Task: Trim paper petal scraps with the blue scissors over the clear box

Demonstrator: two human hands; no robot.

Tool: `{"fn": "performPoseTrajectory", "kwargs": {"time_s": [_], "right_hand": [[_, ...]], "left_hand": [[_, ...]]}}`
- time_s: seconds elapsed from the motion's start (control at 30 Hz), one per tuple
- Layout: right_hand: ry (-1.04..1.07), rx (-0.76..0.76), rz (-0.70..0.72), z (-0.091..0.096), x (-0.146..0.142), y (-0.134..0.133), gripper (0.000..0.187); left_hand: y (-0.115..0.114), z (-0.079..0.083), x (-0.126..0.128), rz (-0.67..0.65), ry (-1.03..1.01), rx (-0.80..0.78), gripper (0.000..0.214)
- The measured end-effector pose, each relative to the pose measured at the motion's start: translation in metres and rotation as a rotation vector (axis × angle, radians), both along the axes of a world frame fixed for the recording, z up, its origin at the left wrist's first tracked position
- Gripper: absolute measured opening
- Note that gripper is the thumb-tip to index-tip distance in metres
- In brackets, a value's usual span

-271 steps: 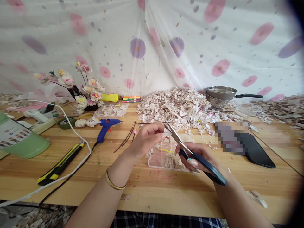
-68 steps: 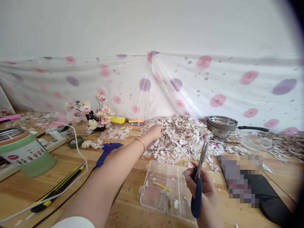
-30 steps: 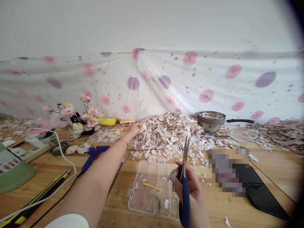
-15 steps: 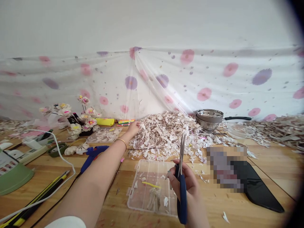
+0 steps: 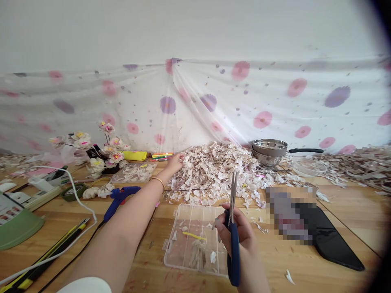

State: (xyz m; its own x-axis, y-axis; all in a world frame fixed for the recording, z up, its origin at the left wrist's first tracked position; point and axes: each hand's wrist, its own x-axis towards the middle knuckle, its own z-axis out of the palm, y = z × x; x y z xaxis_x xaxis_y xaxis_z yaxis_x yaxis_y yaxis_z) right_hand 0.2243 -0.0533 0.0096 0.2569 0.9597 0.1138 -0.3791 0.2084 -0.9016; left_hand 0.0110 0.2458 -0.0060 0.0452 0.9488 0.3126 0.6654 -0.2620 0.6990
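Observation:
My left hand [image 5: 175, 163] is stretched far forward to the left edge of a heap of pale, dry flakes [image 5: 216, 171]. Its fingers look bent together at the flakes; what they pinch is too small to make out. Upright in my right hand [image 5: 244, 238] is a pair of scissors [image 5: 234, 252] with dark blue handles, blades pointing up and nearly closed. Behind that hand lies a clear plastic divided case [image 5: 179, 260], holding a yellow strip [image 5: 194, 236], a tuft of beige fibres [image 5: 198, 254] and a few white scraps.
Left of my forearm are a blue glue gun [image 5: 119, 201], white cable, black-and-yellow cutter [image 5: 51, 256] and handmade flowers [image 5: 114, 152]. Markers [image 5: 161, 155] lie near my left hand. Metal bowls [image 5: 269, 152] stand behind the heap's right side. A black phone-like slab [image 5: 336, 240] lies right.
My left hand has shifted slightly right and up against the flakes, and its fingers look more bent. My right hand and the scissors have barely moved.

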Motion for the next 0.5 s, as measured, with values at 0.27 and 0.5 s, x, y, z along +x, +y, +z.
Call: {"fn": "performPoseTrajectory", "kwargs": {"time_s": [0.27,0.5], "right_hand": [[-0.018,-0.007,0.002,0.0,0.001,0.0,0.042],[-0.043,-0.006,-0.002,0.001,0.004,0.0,0.042]], "left_hand": [[-0.008,0.007,0.013,0.004,0.011,0.038,0.031],[-0.023,0.027,0.028,0.071,-0.108,0.092,0.03]]}}
